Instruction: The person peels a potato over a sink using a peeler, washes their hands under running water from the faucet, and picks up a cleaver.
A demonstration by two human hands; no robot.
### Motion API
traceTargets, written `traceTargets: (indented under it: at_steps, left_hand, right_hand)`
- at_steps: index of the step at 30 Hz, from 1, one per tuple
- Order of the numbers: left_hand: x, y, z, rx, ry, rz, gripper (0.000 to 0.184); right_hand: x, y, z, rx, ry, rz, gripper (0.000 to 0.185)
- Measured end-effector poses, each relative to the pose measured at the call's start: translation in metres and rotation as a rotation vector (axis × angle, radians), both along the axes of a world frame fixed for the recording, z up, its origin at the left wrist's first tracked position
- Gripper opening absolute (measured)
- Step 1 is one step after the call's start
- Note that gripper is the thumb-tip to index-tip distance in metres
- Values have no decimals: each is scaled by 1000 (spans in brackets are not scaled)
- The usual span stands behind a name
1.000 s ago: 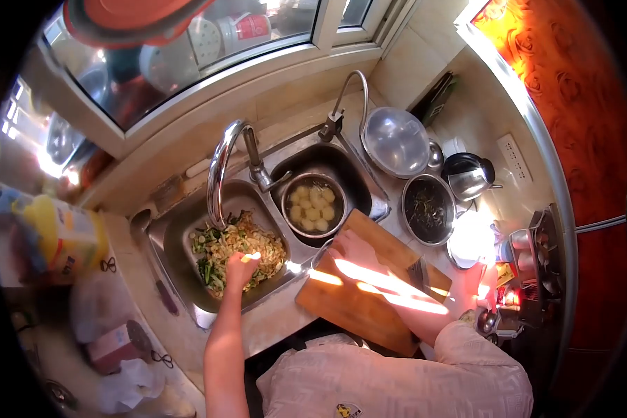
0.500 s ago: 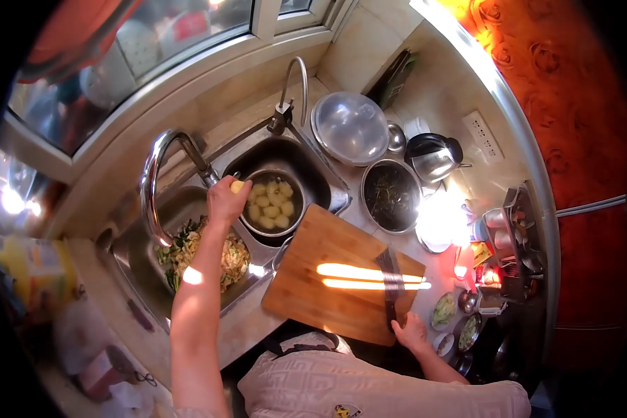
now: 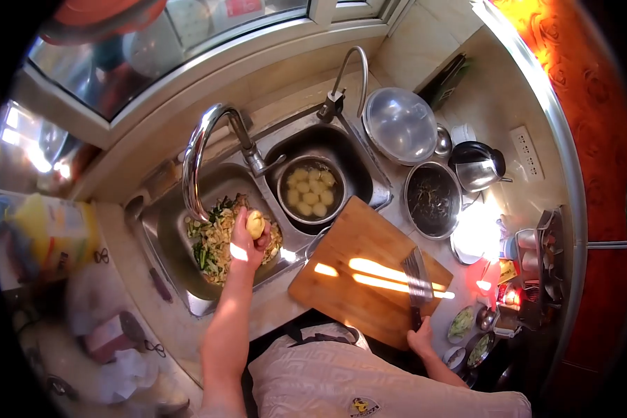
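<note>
My left hand [image 3: 247, 244] is closed around a peeled yellow potato [image 3: 256, 223], above the left sink basin. Below it lies a heap of cut vegetable scraps [image 3: 216, 240]. In the right basin, a metal bowl [image 3: 281, 202] holds several peeled potatoes [image 3: 311, 188] in water. My right hand [image 3: 419, 338] grips the dark handle of a kitchen knife [image 3: 417, 279] at the right side of the wooden cutting board [image 3: 355, 254]. Its wide blade is over the board's right part, flat or tilted; I cannot tell which.
A curved chrome faucet [image 3: 194, 164] arches over the left basin. Beyond the board stand a pot with dark contents [image 3: 433, 200], a covered bowl [image 3: 400, 125] and a kettle [image 3: 476, 167]. Small dishes of cut greens [image 3: 461, 324] sit to the right, near a utensil rack [image 3: 550, 268].
My left hand has moved with the potato from the potato bowl to above the scraps in the left basin. The knife has shifted slightly, and the whole view has turned a little.
</note>
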State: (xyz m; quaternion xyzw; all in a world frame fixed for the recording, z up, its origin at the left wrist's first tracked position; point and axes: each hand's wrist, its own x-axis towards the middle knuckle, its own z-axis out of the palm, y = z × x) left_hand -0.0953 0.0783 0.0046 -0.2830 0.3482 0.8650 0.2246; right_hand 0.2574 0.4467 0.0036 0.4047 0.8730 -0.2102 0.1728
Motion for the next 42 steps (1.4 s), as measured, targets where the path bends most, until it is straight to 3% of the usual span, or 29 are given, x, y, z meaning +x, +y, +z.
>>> traceTargets:
  at_steps: [3, 6, 8, 10, 12, 14, 16, 17, 19, 20, 22, 25, 29, 32, 37, 42]
  left_hand:
    - [44, -25, 4, 159, -10, 45, 40]
    - [71, -35, 22, 32, -23, 48, 40]
    - [82, -40, 31, 20, -74, 76, 40]
    - [87, -40, 39, -82, -80, 169, 40]
    - [92, -40, 47, -89, -72, 205, 39]
    - [99, -40, 50, -121, -15, 215, 40]
    - [110, -47, 45, -23, -25, 270, 39]
    - [117, -45, 44, -136, 84, 307, 33]
    - [135, -46, 34, -92, 249, 455, 35]
    - [133, -46, 36, -167, 318, 381, 35]
    - [125, -55, 48, -290, 379, 137, 36]
    - [116, -54, 69, -62, 140, 252, 36]
    - [120, -54, 80, -291, 109, 262, 37]
    - [119, -47, 92, -239, -55, 391, 44]
    - [127, -57, 85, -124, -98, 397, 25]
    - [131, -58, 101, 0, -54, 479, 25]
  right_hand:
    - [-19, -20, 21, 43, 47, 69, 24]
    - [-68, -58, 40, 2, 134, 187, 17]
    - [-103, -80, 42, -195, 465, 403, 19]
    - [-129, -95, 35, -334, 560, 554, 22]
    - [-165, -122, 29, -558, 593, 522, 18]
    - [-215, -166, 54, -565, 714, 678, 14]
    - [-239, -197, 85, -552, 523, 782, 15]
    - [-240, -201, 58, -510, 827, 933, 17]
    - [-248, -218, 67, -501, 904, 983, 17]
    - [-252, -226, 73, -485, 976, 1042, 18]
    - [-242, -234, 84, -509, 797, 1080, 18]
    - [-247, -241, 91, -578, 893, 1174, 20]
    - [-247, -244, 90, -600, 982, 1238, 23]
    - [-249, -246, 92, -672, 1010, 1304, 26]
    - [-252, -248, 106, -709, 1008, 1389, 30]
    - [-255, -245, 101, -595, 940, 1363, 28]
